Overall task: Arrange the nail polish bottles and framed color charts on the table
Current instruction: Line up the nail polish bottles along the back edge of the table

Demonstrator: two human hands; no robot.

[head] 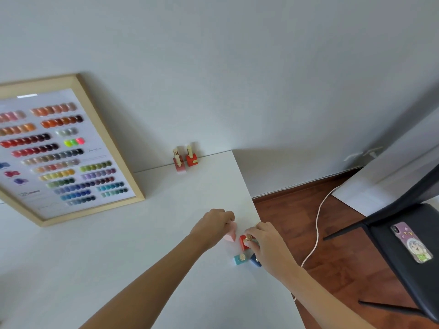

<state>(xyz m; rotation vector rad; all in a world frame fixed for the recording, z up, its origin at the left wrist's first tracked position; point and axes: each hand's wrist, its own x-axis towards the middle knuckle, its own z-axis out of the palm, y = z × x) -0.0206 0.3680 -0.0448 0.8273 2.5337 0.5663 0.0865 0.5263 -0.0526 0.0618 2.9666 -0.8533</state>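
A wood-framed color chart (71, 148) leans against the wall at the back left of the white table (142, 257). Three gold-capped bottles stand at the far edge by the wall: two pinkish ones (178, 162) and a red one (191, 159). Near the table's right edge my left hand (213, 225) is closed over a pale pink bottle (231, 235). Right beside it my right hand (268, 243) grips a red bottle (244, 242) by its gold cap. A teal bottle (240, 259) and a dark blue bottle (256, 261) stand just below my right hand.
The table's right edge runs close to both hands, with wooden floor (332, 245) beyond it. A white cable (317, 231) trails across the floor. A black chair (403, 245) at the right carries a phone (411, 242) in a purple case.
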